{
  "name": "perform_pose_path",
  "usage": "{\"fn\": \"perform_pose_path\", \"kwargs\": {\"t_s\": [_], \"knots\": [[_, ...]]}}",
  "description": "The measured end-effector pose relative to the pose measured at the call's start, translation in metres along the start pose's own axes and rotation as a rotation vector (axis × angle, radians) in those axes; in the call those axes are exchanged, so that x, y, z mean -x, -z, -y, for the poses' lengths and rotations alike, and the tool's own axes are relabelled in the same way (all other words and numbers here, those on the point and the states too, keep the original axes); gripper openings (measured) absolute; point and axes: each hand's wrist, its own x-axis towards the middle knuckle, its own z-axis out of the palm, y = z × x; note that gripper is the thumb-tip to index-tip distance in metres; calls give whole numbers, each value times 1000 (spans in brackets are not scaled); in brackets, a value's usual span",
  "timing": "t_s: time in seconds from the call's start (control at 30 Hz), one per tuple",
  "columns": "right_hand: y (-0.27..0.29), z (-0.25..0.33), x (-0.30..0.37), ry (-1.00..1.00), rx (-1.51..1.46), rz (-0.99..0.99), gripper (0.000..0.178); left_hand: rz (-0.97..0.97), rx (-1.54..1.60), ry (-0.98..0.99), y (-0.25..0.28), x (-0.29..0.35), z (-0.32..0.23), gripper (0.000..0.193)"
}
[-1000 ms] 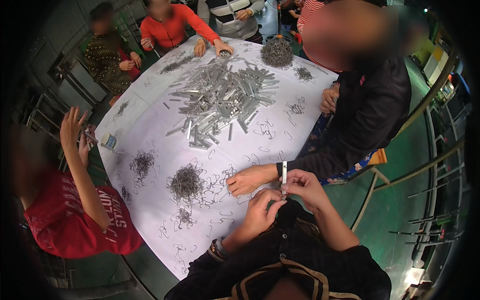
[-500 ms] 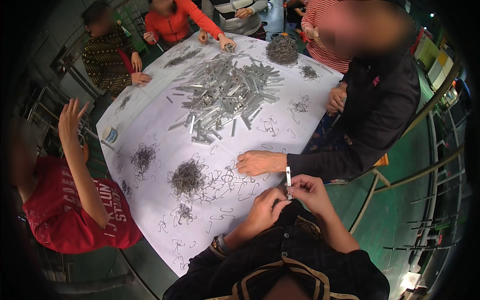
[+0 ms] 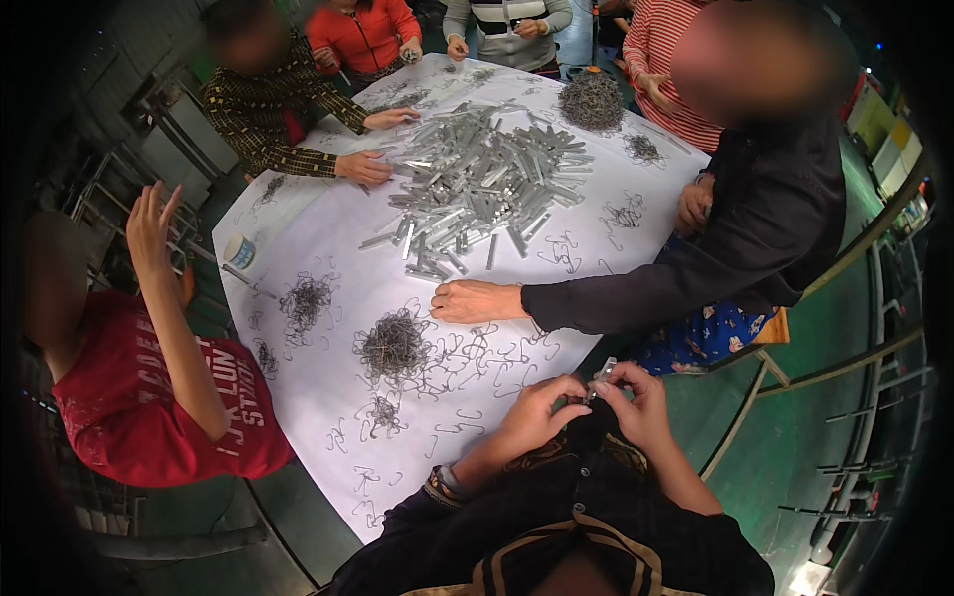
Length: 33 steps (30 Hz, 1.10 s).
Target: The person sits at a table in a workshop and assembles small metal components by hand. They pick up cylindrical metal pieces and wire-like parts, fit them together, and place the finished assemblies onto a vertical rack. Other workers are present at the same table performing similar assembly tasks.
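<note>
Right hand (image 3: 636,405) has the metal bar (image 3: 607,369) pinched between thumb and fingers, bar tilted, just off the near table edge by the torso; left hand (image 3: 537,415) is at its lower end, can't tell what those fingertips grip. On the white tabletop (image 3: 320,417): 1 big heap of metal bars (image 3: 487,179), plus several dark wire hook piles (image 3: 394,346), nearest ones left of the hands. 1 co-worker's hand (image 3: 477,301) rests between heap and hooks.

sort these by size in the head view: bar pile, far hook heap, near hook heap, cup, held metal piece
1. Bar pile
2. Near hook heap and far hook heap: too alike to rank, the near one being closer to the camera
3. Cup
4. Held metal piece, partly hidden
</note>
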Motion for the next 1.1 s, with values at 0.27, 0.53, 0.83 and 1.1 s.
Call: {"fn": "perform_pose_path", "kwargs": {"t_s": [0.27, 0.53, 0.83, 1.1], "knots": [[2, 0, 5, 161, 159, -80, 13, -318, -930, 139, 80, -12, 74, 6], [8, -10, 6, 165, 139, -136, 13, -414, -1029, 250, 111, 0, 90, 18], [6, -13, 2, 144, 133, -93, 12, -654, -1191, 480, 165, 17, 60, 40], [1, -10, 2, 167, 145, -78, 11, -500, -934, 605, 180, 14, 58, 47]]}}
